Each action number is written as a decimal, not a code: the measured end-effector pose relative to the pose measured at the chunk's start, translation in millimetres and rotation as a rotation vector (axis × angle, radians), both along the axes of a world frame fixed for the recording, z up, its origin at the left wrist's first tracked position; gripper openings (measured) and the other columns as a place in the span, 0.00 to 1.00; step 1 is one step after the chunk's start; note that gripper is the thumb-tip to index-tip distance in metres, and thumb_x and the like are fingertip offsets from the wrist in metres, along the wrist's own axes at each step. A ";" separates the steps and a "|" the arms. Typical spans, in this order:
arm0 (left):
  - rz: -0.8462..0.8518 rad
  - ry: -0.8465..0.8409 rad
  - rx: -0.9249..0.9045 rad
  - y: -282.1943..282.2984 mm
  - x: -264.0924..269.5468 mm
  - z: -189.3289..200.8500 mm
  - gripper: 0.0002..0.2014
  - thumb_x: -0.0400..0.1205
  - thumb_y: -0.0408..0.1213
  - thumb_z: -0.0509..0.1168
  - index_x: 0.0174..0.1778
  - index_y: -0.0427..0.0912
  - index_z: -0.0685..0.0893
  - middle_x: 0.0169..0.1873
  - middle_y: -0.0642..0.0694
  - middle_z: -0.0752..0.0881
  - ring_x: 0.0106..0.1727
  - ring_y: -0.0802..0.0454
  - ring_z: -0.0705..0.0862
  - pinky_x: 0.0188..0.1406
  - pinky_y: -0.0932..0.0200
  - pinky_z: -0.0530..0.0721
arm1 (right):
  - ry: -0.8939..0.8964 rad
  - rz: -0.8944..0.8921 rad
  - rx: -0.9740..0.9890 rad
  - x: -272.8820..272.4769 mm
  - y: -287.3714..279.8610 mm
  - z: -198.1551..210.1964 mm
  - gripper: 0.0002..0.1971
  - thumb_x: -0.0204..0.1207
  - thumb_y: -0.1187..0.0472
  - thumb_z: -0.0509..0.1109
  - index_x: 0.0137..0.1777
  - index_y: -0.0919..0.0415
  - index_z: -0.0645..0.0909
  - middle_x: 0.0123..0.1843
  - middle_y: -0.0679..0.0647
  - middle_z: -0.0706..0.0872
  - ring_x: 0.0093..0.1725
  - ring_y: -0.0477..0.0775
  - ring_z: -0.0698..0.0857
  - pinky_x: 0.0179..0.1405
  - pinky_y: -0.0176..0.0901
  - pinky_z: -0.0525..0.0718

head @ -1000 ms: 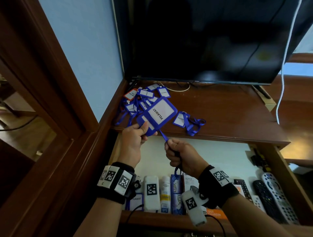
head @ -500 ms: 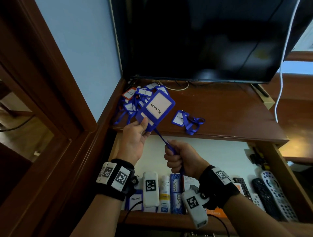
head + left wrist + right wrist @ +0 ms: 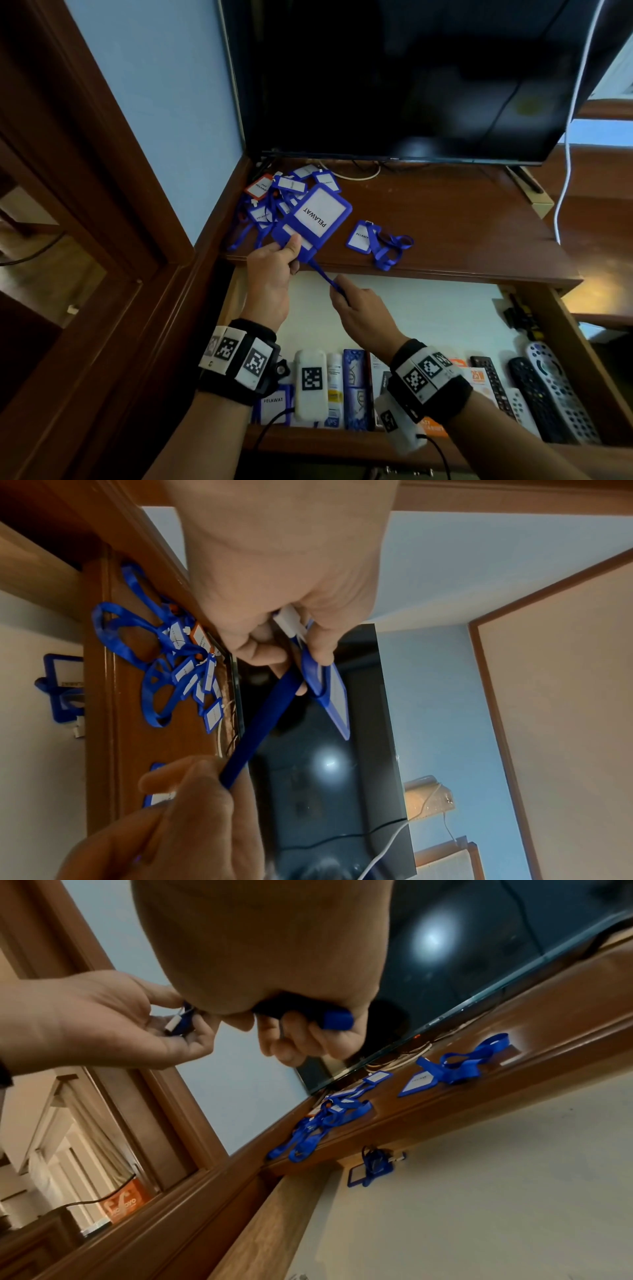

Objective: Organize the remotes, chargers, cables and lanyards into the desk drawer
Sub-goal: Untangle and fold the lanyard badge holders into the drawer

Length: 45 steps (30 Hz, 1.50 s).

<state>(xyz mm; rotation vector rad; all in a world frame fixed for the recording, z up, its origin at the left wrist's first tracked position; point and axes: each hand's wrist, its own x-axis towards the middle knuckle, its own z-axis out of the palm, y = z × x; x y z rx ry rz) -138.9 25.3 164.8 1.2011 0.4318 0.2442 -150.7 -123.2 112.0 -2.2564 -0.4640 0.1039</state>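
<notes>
The left hand (image 3: pixel 270 274) pinches a blue badge holder (image 3: pixel 317 219) that says PELAWAT, up over the front edge of the worktop (image 3: pixel 445 222). The right hand (image 3: pixel 359 311) is curled tight around its blue strap (image 3: pixel 323 275). The drawer (image 3: pixel 589 359) is open below. Remotes (image 3: pixel 544 394) and small boxes (image 3: pixel 354 387) already sit in a row along its front. A pile of lanyards (image 3: pixel 274 202) in the worktop's back left corner and one more lanyard (image 3: pixel 380 241) near its front edge are not put away yet.
</notes>
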 end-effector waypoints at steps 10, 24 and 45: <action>0.001 0.035 0.052 14.6 3.8 -12.4 0.08 0.82 0.35 0.67 0.36 0.43 0.82 0.35 0.43 0.78 0.34 0.54 0.73 0.35 0.60 0.70 | 0.211 0.045 0.185 -3.3 -11.6 1.5 0.08 0.83 0.58 0.64 0.42 0.60 0.75 0.29 0.51 0.73 0.27 0.47 0.69 0.31 0.42 0.69; -0.047 0.110 0.017 13.2 3.3 -25.4 0.05 0.83 0.37 0.66 0.42 0.45 0.86 0.36 0.49 0.83 0.30 0.59 0.72 0.26 0.66 0.68 | 0.786 0.200 0.494 -8.7 -25.2 8.3 0.24 0.87 0.53 0.52 0.29 0.62 0.73 0.23 0.53 0.59 0.22 0.49 0.55 0.23 0.40 0.53; -0.727 -0.077 1.290 -6.9 -7.1 -52.1 0.09 0.78 0.40 0.71 0.41 0.37 0.84 0.41 0.43 0.86 0.45 0.42 0.83 0.44 0.51 0.80 | 0.876 -0.166 0.448 36.0 -40.1 61.0 0.19 0.83 0.59 0.57 0.28 0.58 0.70 0.21 0.51 0.62 0.18 0.48 0.57 0.17 0.35 0.54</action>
